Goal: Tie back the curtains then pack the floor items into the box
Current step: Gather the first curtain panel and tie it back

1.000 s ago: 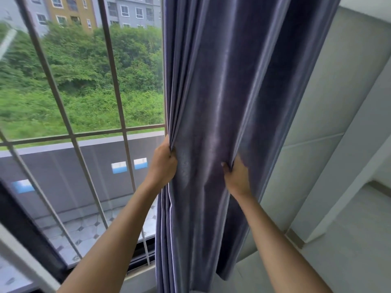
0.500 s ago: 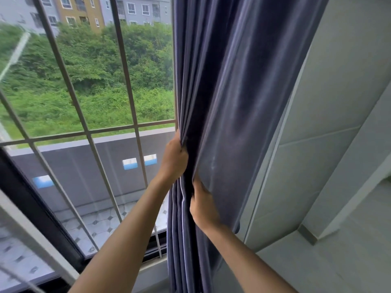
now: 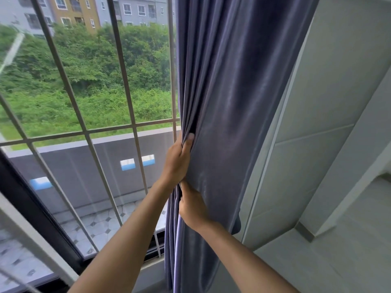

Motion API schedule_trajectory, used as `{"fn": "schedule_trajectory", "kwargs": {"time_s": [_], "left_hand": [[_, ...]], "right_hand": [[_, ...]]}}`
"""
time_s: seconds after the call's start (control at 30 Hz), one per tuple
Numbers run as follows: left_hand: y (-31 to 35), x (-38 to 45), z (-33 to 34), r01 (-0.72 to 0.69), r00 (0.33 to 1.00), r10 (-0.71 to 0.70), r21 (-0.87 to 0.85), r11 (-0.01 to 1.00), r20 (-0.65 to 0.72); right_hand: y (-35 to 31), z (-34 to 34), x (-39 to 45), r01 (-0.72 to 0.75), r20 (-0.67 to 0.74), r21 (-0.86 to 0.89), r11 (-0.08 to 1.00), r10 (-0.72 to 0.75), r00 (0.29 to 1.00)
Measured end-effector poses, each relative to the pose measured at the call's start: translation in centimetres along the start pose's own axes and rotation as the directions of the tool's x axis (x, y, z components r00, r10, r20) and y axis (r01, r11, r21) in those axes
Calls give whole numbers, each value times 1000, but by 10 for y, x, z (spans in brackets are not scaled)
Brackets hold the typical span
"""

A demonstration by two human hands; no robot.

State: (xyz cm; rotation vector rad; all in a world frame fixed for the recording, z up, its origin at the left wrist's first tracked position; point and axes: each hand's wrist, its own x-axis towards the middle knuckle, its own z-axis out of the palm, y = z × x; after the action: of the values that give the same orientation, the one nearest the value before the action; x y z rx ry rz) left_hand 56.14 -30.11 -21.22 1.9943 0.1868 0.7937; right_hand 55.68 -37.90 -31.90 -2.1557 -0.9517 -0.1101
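Nearest, the curtain's [image 3: 232,123] gathered folds are pinched from below by the right hand [image 3: 193,208], apparently so the pleats are kept bunched. Just above, the leading edge is gripped by the left hand [image 3: 177,163], thumb pressed on the cloth. The curtain is thus held beside the wall [image 3: 317,102], clear of the window bars [image 3: 88,132]. No tie or box is seen.
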Motion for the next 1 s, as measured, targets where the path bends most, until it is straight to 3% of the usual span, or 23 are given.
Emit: {"fn": "schedule_trajectory", "kwargs": {"time_s": [0.37, 0.83, 0.93, 1.0], "left_hand": [[-10, 6, -1, -54, 999, 52, 169, 984, 13], [-8, 10, 3, -39, 999, 44, 136, 990, -33], [-9, 9, 3, -28, 999, 34, 121, 992, -43], [-10, 9, 3, -30, 998, 35, 102, 994, -45]], "right_hand": [[-8, 0, 0, -26, 69, -56, 998, 30, 997], [6, -5, 5, -10, 184, -88, 996, 26, 983], [8, -28, 11, 106, 58, -109, 988, -100, 993], [10, -52, 17, 210, -127, -137, 968, -227, 966]]}}
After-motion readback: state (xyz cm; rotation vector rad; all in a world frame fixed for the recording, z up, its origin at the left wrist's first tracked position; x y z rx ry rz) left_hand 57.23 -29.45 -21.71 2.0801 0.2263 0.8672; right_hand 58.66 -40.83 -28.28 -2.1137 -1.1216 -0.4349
